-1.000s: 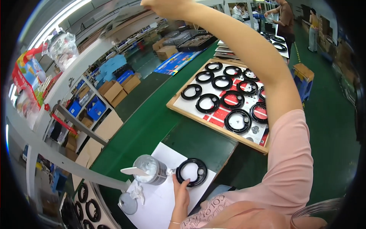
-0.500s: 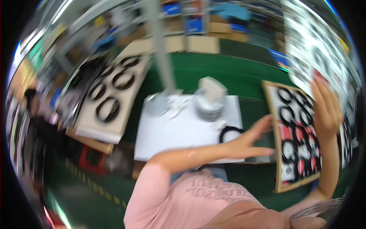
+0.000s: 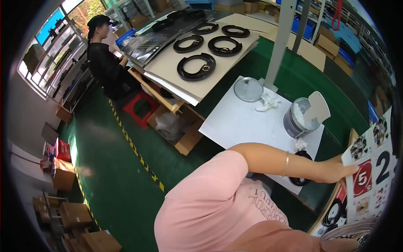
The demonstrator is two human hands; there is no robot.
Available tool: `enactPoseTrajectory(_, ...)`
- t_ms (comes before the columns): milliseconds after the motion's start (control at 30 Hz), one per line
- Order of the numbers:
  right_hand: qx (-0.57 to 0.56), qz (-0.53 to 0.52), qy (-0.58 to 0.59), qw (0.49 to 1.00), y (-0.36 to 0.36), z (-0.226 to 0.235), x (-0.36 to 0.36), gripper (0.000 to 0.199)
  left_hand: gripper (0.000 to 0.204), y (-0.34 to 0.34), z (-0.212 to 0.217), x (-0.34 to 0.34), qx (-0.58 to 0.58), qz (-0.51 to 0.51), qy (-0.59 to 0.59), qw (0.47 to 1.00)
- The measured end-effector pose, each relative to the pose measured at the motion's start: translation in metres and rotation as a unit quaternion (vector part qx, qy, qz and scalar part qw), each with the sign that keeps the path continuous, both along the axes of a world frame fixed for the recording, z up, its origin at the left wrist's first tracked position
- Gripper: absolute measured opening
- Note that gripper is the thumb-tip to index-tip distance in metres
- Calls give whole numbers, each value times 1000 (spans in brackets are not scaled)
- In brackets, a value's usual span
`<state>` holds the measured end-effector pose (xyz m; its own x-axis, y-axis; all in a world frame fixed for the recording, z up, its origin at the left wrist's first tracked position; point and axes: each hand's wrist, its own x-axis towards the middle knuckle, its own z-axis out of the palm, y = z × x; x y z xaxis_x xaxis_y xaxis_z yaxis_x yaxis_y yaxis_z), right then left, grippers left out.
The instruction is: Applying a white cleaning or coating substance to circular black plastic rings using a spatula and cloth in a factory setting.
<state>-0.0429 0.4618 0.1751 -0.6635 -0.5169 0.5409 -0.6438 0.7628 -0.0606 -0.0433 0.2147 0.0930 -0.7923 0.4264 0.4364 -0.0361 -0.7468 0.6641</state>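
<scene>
White sheet [image 3: 373, 176] w/ red & blk print, held tilted up, L edge in L hand [image 3: 333, 171], far R

"What colours is the sheet [image 3: 371, 170] in the left hand [image 3: 336, 171]?"
"White, printed in red and black."
"And just left of the grip?"
"A black ring [image 3: 299, 182] on white paper [image 3: 243, 122]."
"Further left?"
"Pink shirt [image 3: 205, 189], dark lettering [image 3: 264, 202]."
"Well left of the grip?"
"Green floor [image 3: 113, 185], yellow-and-black striped tape [image 3: 136, 155]."

There's a co-worker [image 3: 108, 63] in black, red stool [image 3: 133, 104] close by, striped tape [image 3: 134, 151] running down the green floor [image 3: 117, 189], boxes [image 3: 75, 213] lower left!
</scene>
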Motion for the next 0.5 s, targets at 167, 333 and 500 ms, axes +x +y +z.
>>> enactPoseTrajectory(167, -423, -54, -198, 883, 64, -90, 26, 52, 36, -11, -39, 6, -107, -32, -66, 992)
enactPoseTrajectory(333, -695, -108, -254, 664, 71, -155, 105, 59, 36, -18, -51, -7, -160, -168, -197, 953)
enactPoseTrajectory(500, -755, -155, -171, 614, 97, -177, 80, 55, 31, 18, -45, -35, -146, -163, -210, 953)
